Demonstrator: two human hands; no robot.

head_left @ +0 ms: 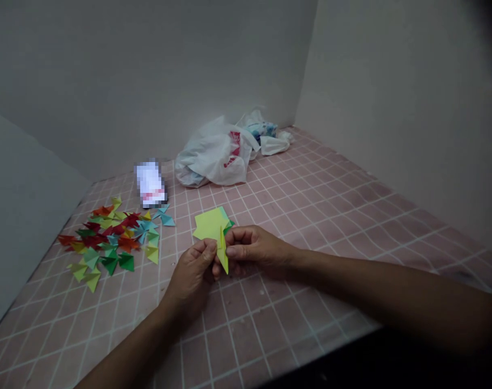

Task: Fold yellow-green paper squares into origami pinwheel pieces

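Note:
Between my two hands is a small folded yellow origami paper (223, 253), narrow and pointed at its lower end. My left hand (192, 270) pinches its left side with thumb and finger. From the right, my right hand (252, 246) grips its other edge, the fingers curled. Just behind the hands lie flat sheets of paper (207, 221), yellow on top with blue and green edges showing. Off to the left, a pile of folded paper pieces (112, 237) in red, orange, yellow, green and blue spreads over the table.
A phone (151, 183) with a lit, blurred screen stands behind the paper pile. White plastic bags (217, 154) sit at the back against the wall (148, 81). The table (311, 205) has a pink cover with a white grid; its front edge is at lower right.

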